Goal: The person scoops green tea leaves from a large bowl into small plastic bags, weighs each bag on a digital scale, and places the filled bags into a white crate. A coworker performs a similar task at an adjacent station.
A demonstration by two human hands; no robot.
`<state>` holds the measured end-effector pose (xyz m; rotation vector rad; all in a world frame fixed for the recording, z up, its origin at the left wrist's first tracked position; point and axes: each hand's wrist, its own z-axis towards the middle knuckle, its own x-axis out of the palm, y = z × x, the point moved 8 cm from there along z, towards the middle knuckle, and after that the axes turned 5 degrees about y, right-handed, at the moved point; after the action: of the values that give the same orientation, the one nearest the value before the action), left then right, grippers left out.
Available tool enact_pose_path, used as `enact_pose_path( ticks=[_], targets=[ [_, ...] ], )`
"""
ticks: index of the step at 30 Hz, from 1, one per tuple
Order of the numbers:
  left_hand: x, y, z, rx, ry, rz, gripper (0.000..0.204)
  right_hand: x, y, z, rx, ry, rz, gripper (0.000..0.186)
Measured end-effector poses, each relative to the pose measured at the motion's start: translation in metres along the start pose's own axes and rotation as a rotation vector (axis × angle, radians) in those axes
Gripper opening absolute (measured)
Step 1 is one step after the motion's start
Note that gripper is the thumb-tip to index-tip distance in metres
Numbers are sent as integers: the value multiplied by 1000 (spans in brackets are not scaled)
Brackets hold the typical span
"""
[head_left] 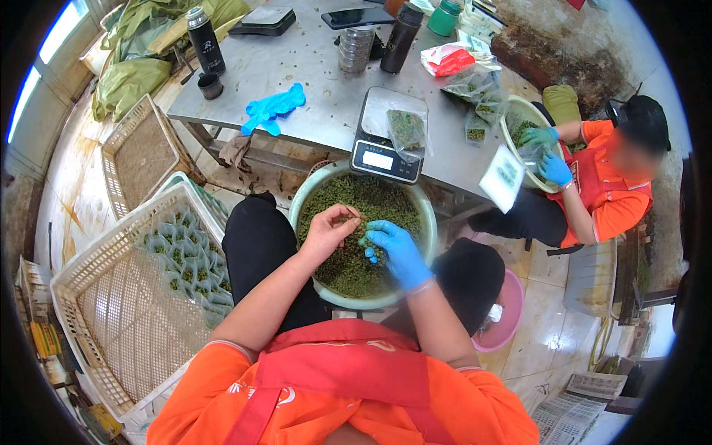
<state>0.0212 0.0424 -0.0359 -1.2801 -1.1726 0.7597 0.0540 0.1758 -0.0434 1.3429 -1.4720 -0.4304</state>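
Observation:
A pale green basin (pixel 428 215) full of small green berries (pixel 356 196) sits between my knees. My left hand (pixel 331 228), bare, is over the basin with its thumb and fingertips pinched together; whatever lies in the pinch is too small to make out. Beside it, my right hand (pixel 400 254) wears a blue glove with green-stained fingertips. Its fingers curl around a few of the berries, just above the heap. At the basin's far rim stands a digital scale (pixel 385 159), with a clear bag of berries (pixel 406 130) on its pan.
A metal table (pixel 319 96) holds a blue glove (pixel 274 109), a black flask (pixel 204 41) and a dark bottle (pixel 403 37). On my left, a plastic crate (pixel 119 326) contains several filled bags (pixel 189 259). A co-worker (pixel 593 178) handles another basin (pixel 512 122). A pink basin (pixel 512 311) is by my right knee.

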Motion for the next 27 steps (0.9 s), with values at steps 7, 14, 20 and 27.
enact_pose_path(
  ticks=[7,14,20,27],
  targets=[
    [-22,10,-1,-74,-248,-94,11,-10,-14,-5,57,-3,271,5],
    [-14,7,8,-123,-58,-321,10,-33,-14,-7,22,-102,494,10],
    [-4,11,7,-157,67,-289,12,-16,-8,1,22,-121,297,32],
    [6,5,8,-80,123,-177,11,-1,10,-10,-85,-104,-62,29]
  ],
)
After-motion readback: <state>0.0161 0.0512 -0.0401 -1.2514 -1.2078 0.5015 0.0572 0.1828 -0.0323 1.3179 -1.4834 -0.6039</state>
